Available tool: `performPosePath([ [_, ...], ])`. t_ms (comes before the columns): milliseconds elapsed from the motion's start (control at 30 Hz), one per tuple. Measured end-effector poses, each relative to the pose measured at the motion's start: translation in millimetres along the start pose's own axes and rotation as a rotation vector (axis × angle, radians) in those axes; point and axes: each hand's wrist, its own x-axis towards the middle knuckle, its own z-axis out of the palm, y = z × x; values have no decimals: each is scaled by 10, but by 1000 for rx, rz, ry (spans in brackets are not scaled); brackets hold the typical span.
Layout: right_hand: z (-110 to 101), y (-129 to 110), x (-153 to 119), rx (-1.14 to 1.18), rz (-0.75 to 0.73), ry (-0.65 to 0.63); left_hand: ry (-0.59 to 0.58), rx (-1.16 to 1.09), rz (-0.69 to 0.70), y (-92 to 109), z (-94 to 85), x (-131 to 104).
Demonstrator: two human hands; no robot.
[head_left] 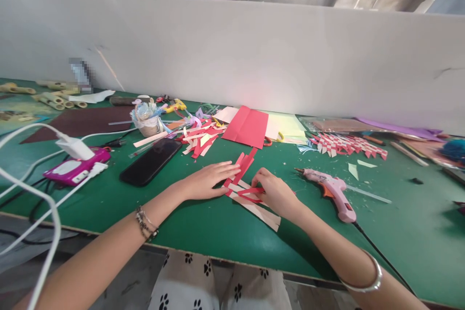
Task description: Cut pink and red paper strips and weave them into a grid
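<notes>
Red and pale pink paper strips (259, 210) lie crossed over one another on the green table in front of me. My left hand (212, 180) rests flat on their left part, fingers stretched out and pressing on the red strips (247, 162). At the right, my right hand (276, 193) pinches a red paper strip (250, 197), which bends back over the pale ones. Its fingertips are partly hidden by the hand. Just beyond the strips lies a folded red paper sheet (247, 126).
A pink hot glue gun (332, 189) lies at the right, its cord running forward. At the left are a black phone (150, 161) and a magenta power strip (76, 167) with white cables. Loose paper strips (203, 138) and woven red-white pieces (348, 145) lie farther back.
</notes>
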Motion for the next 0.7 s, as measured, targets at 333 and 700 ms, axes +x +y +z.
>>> performPosePath([
  [333,-6,-9,-35,13,-27,34,94,-22,-174,72,82,-33],
  [700,-38,-21,-59,18,-73,-2,151,-333,-385,327,39,65],
])
